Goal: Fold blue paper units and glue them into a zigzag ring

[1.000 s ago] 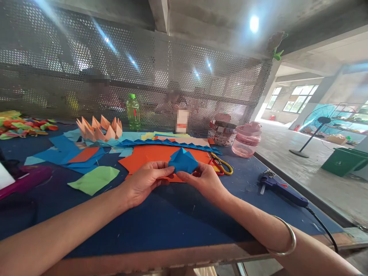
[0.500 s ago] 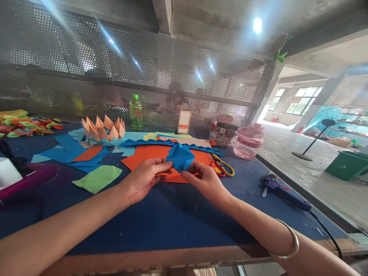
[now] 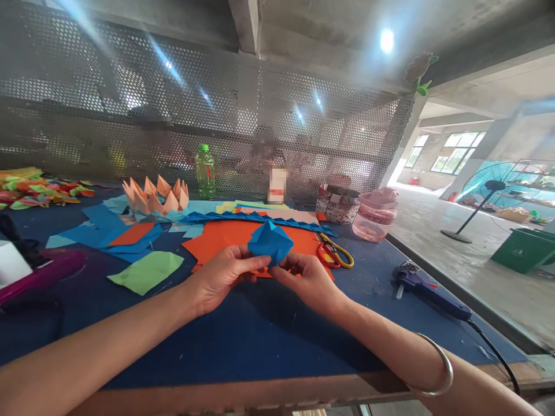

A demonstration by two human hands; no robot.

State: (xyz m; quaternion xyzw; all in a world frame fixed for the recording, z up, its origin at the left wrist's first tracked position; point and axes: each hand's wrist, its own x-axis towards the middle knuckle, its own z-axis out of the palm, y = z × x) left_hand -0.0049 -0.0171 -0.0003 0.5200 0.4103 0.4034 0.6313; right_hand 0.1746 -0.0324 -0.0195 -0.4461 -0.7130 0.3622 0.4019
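A folded piece of blue paper (image 3: pixel 269 241) is held up between both hands, its pointed folds facing upward. My left hand (image 3: pixel 228 276) pinches its lower left edge, thumb in front. On the lower right edge, my right hand (image 3: pixel 306 277) grips it with thumb and fingers. Behind and below the hands lie orange paper sheets (image 3: pixel 217 237) on the blue tabletop. A strip of blue zigzag-folded paper (image 3: pixel 208 216) stretches across behind the sheets. Scissors with red and yellow handles (image 3: pixel 342 254) rest right of the orange paper.
Left lie a green paper sheet (image 3: pixel 150 271), blue scraps (image 3: pixel 93 231) and a peach folded-paper ring (image 3: pixel 158 199). A green bottle (image 3: pixel 205 173), a round basket (image 3: pixel 336 205) and a pink water jug (image 3: pixel 375 216) stand at the back. A corded glue gun (image 3: pixel 429 292) lies right.
The blue folded paper has tilted and its front folds have been brought closer together. Both hands have shifted slightly downward, and my left thumb now lies further across its lower edge.
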